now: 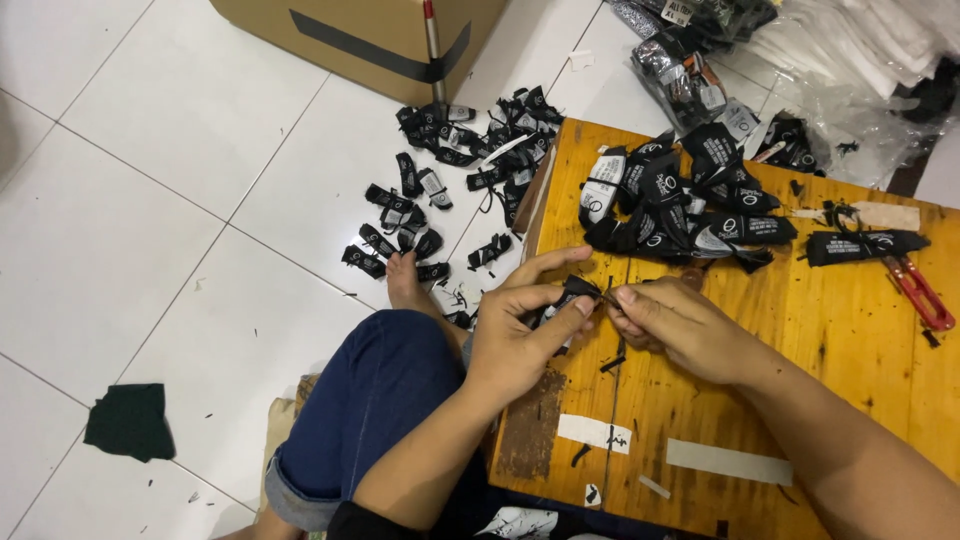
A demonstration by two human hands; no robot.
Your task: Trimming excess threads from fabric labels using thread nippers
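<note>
My left hand (525, 325) pinches a small black woven label (572, 293) over the near left part of a low orange wooden table (850, 330). Right beside it, my right hand (675, 325) nips the label's end or a thin thread at it between thumb and forefinger. What exactly the right fingers hold is too small to tell. A heap of black labels with white print (680, 205) lies on the table just beyond both hands. One folded black label (865, 245) lies apart to the right.
Red-handled snips (920, 292) lie at the table's right edge. Many black labels (450, 190) are strewn on the white tile floor by my bare foot (405, 285). A cardboard box (360, 35) stands beyond them; plastic bags (850, 60) at top right; a dark cloth scrap (130, 422) lower left.
</note>
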